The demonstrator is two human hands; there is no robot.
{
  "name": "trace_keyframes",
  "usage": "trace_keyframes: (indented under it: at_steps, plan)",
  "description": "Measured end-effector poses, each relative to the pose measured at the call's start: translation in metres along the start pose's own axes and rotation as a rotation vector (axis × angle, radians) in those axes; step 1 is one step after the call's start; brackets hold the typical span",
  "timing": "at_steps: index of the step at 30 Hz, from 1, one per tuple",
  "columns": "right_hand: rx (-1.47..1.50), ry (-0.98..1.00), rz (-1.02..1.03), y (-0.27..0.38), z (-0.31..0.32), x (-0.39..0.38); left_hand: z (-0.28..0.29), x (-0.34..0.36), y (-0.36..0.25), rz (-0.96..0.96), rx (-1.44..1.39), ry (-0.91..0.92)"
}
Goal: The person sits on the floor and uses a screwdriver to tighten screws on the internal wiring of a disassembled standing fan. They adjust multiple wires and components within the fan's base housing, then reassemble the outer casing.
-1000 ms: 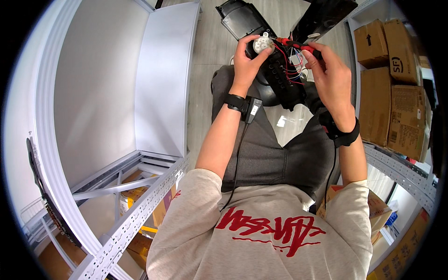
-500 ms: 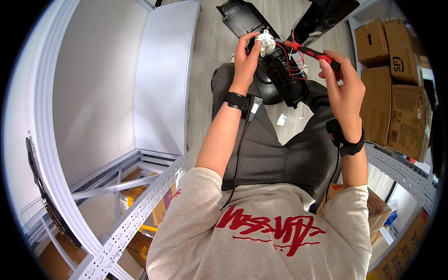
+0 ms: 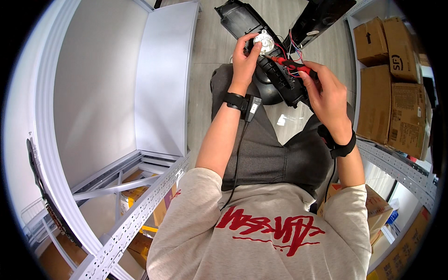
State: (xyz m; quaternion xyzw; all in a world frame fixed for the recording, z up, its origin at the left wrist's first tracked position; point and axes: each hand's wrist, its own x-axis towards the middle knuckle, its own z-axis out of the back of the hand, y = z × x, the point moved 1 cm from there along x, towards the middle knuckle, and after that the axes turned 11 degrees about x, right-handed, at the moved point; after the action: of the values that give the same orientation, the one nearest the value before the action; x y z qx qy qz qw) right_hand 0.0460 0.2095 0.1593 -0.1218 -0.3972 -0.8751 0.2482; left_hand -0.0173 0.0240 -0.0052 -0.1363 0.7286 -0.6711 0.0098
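My left hand grips a round white part with small tabs, thumb across its left side. My right hand is closed round a red-and-black screwdriver, its tip at the part's lower tab; whether they touch, I cannot tell. Beneath both hands lies a long black plastic housing with red, blue and white wires, over a round black base. A second black panel stands at the upper right.
A white shelving frame runs along my left, with boxes low inside. Stacked cardboard boxes fill the rack on my right. My legs are spread below the housing on a pale tiled floor. Cabled black devices are strapped to my wrists.
The white part has turned in my left hand, which rose slightly. My right hand first moved right, then back left and down, bringing the screwdriver tip to the part's lower side.
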Motion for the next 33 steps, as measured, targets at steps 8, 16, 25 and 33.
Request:
trace_keyframes:
  at_steps: [8,16,25,33]
  plan:
    - [-0.033,0.021,0.027,-0.001,-0.002,0.0,-0.001,-0.001,-0.002,0.01,-0.021,0.007]
    - [-0.168,0.143,0.221,0.004,0.003,0.011,0.001,-0.001,0.001,0.019,0.034,0.015]
    - [-0.226,0.112,0.102,0.008,0.004,0.008,-0.001,0.0,0.0,-0.004,0.041,0.007]
    - [-0.178,0.058,0.0,0.009,0.0,0.007,-0.002,0.0,-0.002,-0.014,0.031,-0.004]
